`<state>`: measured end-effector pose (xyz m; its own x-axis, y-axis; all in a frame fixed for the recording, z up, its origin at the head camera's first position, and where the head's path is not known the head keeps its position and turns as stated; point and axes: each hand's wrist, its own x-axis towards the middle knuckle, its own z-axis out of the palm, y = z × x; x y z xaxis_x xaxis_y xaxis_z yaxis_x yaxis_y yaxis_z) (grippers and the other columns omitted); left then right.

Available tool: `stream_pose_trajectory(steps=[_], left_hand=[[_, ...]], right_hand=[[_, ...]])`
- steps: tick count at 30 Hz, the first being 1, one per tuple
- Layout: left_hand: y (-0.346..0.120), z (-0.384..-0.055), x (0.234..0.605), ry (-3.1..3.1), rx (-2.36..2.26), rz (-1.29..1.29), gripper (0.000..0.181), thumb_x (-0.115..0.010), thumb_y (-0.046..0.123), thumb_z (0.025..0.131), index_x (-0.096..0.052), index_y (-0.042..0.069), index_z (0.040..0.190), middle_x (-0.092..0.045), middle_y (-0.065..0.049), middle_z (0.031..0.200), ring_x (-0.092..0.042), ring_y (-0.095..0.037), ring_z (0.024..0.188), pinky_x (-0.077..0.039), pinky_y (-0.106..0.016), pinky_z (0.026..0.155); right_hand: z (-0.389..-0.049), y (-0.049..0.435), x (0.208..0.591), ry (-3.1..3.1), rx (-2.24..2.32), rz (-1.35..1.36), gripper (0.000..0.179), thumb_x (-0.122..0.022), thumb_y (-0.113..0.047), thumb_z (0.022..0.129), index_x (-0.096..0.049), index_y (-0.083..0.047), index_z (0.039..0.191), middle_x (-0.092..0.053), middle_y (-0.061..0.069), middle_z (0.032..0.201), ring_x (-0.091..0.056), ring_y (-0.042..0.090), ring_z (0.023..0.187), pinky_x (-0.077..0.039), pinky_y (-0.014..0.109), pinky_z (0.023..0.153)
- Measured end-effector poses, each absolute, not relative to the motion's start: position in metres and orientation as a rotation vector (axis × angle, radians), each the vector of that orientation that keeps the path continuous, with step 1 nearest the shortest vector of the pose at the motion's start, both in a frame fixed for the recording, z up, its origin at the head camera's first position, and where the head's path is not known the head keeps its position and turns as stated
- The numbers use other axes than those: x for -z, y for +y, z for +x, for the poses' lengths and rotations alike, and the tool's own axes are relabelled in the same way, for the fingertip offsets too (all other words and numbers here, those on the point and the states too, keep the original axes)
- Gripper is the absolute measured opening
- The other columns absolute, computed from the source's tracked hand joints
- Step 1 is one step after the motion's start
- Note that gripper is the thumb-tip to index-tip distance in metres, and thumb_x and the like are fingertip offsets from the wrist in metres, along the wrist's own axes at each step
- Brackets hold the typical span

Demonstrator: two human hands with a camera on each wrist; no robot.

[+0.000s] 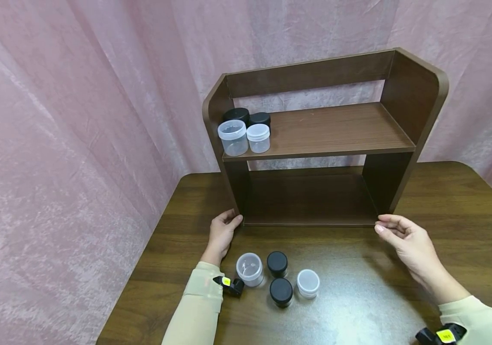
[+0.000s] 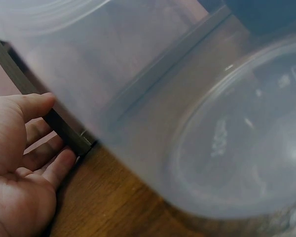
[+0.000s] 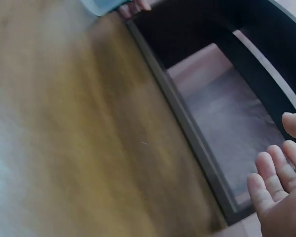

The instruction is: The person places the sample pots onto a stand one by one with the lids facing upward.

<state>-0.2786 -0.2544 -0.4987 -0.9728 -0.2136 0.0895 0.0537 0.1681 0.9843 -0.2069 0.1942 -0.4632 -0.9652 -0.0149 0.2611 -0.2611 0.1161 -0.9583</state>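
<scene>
A dark brown two-tier shelf (image 1: 340, 132) stands on the wooden table. At its lower left corner my left hand (image 1: 223, 234) has its thumb over the front edge of the side panel (image 2: 66, 131); its loosely bent fingers lie along the outer side. My right hand (image 1: 411, 244) is at the lower right corner, thumb and index fingertips close to the shelf. In the right wrist view its fingers (image 3: 269, 173) are fairly straight and spread; contact is unclear there. On the upper tier stand a large clear jar (image 1: 234, 139), a smaller white-lidded jar (image 1: 258, 139) and two black-lidded jars (image 1: 236, 115) behind.
Between my forearms on the table (image 1: 340, 311) are a larger clear jar (image 1: 250, 268), two black-lidded jars (image 1: 281, 290) and a small white-lidded jar (image 1: 308, 281). The large one fills much of the left wrist view. A pink curtain (image 1: 77, 167) hangs behind and left.
</scene>
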Motion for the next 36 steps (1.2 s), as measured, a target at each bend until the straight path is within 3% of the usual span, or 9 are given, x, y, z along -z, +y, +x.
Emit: stream_pose_trajectory(steps=[4,10,17,21,24,29,36], left_hand=[[-0.254,-0.276,0.494,-2.241,1.909,0.147,0.046,-0.071,0.018,0.088,-0.058,-0.005,0.125,-0.06,-0.019,0.123,-0.056,-0.026,0.113,-0.044,-0.037,0.096],[-0.252,-0.273,0.49,-2.241,1.902,0.156,0.043,-0.071,0.014,0.088,-0.059,-0.006,0.124,-0.061,-0.019,0.121,-0.057,-0.026,0.111,-0.045,-0.037,0.094],[-0.253,-0.278,0.498,-2.228,1.885,0.155,0.044,-0.072,0.017,0.087,-0.06,-0.004,0.124,-0.061,-0.017,0.12,-0.057,-0.026,0.11,-0.045,-0.035,0.093],[-0.253,-0.277,0.498,-2.231,1.884,0.156,0.045,-0.072,0.017,0.087,-0.059,-0.005,0.124,-0.06,-0.018,0.121,-0.056,-0.026,0.111,-0.045,-0.036,0.094],[-0.253,-0.277,0.498,-2.229,1.892,0.161,0.044,-0.072,0.017,0.087,-0.059,-0.005,0.124,-0.06,-0.018,0.121,-0.057,-0.026,0.111,-0.045,-0.036,0.094],[-0.253,-0.278,0.498,-2.225,1.894,0.152,0.043,-0.071,0.017,0.087,-0.06,-0.005,0.122,-0.061,-0.018,0.119,-0.057,-0.026,0.109,-0.046,-0.034,0.092],[-0.253,-0.277,0.497,-2.224,1.895,0.146,0.042,-0.071,0.017,0.088,-0.06,-0.005,0.122,-0.062,-0.017,0.118,-0.058,-0.024,0.108,-0.047,-0.03,0.089]], right_hand=[[-0.203,0.179,0.47,-2.358,-1.911,0.368,0.031,-0.064,-0.012,0.093,-0.057,0.002,0.121,-0.067,0.0,0.104,-0.063,0.005,0.093,-0.048,0.015,0.076],[-0.2,0.153,0.477,-2.494,-1.993,0.562,0.039,-0.065,-0.015,0.093,-0.054,0.009,0.123,-0.063,0.023,0.115,-0.064,0.013,0.099,-0.048,0.019,0.081],[-0.197,0.129,0.482,-2.529,-2.116,0.801,0.04,-0.065,-0.011,0.092,-0.053,0.01,0.124,-0.06,0.027,0.118,-0.062,0.025,0.104,-0.05,0.023,0.083],[-0.197,0.115,0.487,-2.465,-2.195,1.052,0.042,-0.063,-0.002,0.091,-0.048,0.013,0.128,-0.056,0.031,0.12,-0.059,0.035,0.106,-0.049,0.027,0.087],[-0.196,0.106,0.489,-2.401,-2.233,1.264,0.048,-0.064,0.002,0.089,-0.045,0.013,0.131,-0.052,0.034,0.123,-0.058,0.034,0.109,-0.048,0.03,0.092],[-0.194,0.095,0.489,-2.357,-2.191,1.505,0.057,-0.071,0.001,0.083,-0.046,0.006,0.134,-0.053,0.03,0.126,-0.057,0.025,0.111,-0.045,0.029,0.095],[-0.19,0.09,0.489,-2.394,-2.05,1.622,0.059,-0.076,-0.004,0.079,-0.051,-0.002,0.133,-0.062,0.009,0.12,-0.06,0.019,0.105,-0.045,0.029,0.092]])
